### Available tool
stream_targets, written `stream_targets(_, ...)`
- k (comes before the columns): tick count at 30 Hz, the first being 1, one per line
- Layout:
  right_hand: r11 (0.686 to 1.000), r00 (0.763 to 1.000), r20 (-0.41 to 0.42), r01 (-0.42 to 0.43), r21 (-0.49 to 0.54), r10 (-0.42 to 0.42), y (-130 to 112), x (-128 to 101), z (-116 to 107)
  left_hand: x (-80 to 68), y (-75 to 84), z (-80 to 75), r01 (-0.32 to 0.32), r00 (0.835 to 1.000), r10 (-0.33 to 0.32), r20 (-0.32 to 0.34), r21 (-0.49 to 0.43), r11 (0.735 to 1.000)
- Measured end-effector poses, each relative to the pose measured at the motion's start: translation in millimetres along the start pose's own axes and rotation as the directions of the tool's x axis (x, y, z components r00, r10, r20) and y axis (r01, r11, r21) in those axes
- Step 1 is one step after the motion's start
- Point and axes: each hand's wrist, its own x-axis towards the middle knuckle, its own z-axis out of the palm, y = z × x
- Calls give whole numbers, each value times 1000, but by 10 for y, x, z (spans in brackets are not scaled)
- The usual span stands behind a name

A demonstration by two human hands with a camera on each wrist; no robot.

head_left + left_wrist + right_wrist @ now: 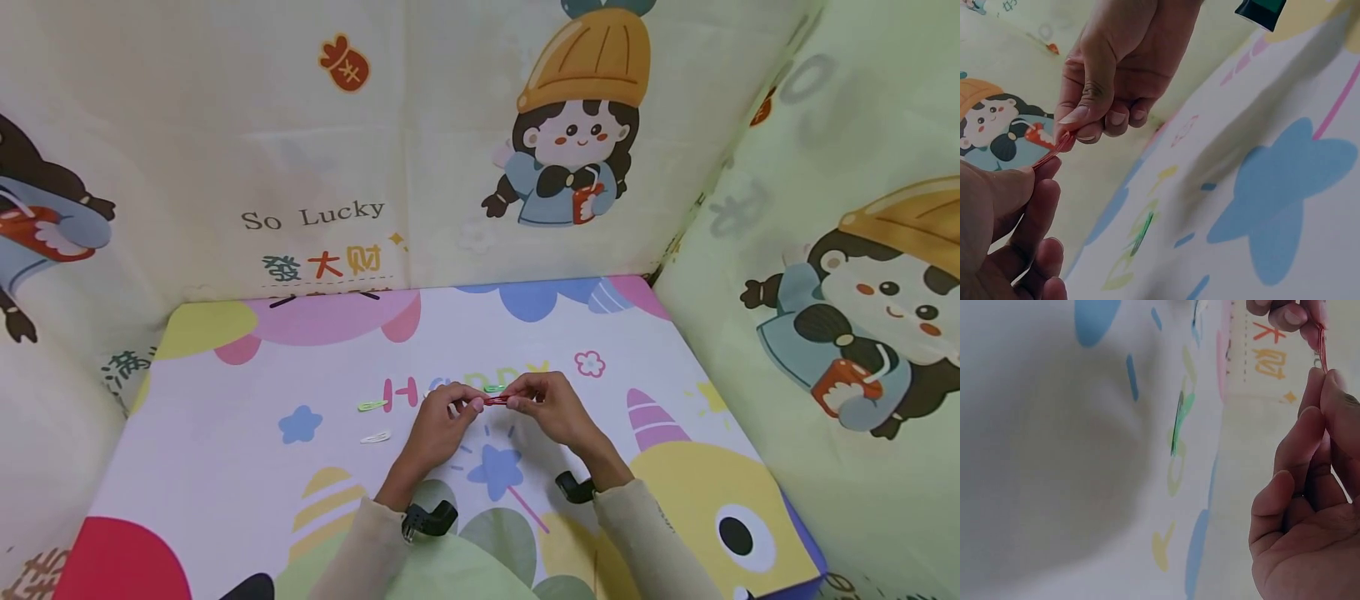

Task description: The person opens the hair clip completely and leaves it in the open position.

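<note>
A red hair clip [496, 401] is stretched between both hands above the table. My left hand [444, 423] pinches one end of it between thumb and forefinger, and my right hand [553, 410] pinches the other. Up close in the left wrist view, the slim red clip [1054, 151] slants between the two sets of fingertips. A green hair clip [494, 389] lies on the table just beyond the hands. To the left of my left hand lie a light green hair clip [371, 407] and a white hair clip [376, 437].
The table's cover [217, 467] is printed with stars, letters and cartoon shapes. Hanging cloth [442, 167] with cartoon figures closes off the back and both sides. Each wrist wears a small black camera [430, 518].
</note>
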Motion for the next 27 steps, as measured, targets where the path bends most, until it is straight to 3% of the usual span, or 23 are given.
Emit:
stream_targets(13, 992, 999, 40, -39, 118, 35, 14, 0, -30, 12, -16, -2, 32, 999, -29, 33, -94, 995)
stream_targets(18, 991, 999, 43, -31, 128, 26, -5, 6, -33, 7, 1, -2, 40, 999, -39, 11, -109, 993)
stream_targets(22, 991, 999, 32, -36, 129, 32, -3, 8, -36, -8, 9, 4, 21, 999, -24, -30, -79, 997)
stream_targets(27, 988, 998, 35, -60, 141, 56, 26, 3, -27, -26, -26, 44, -41, 993, 45, -107, 36, 999)
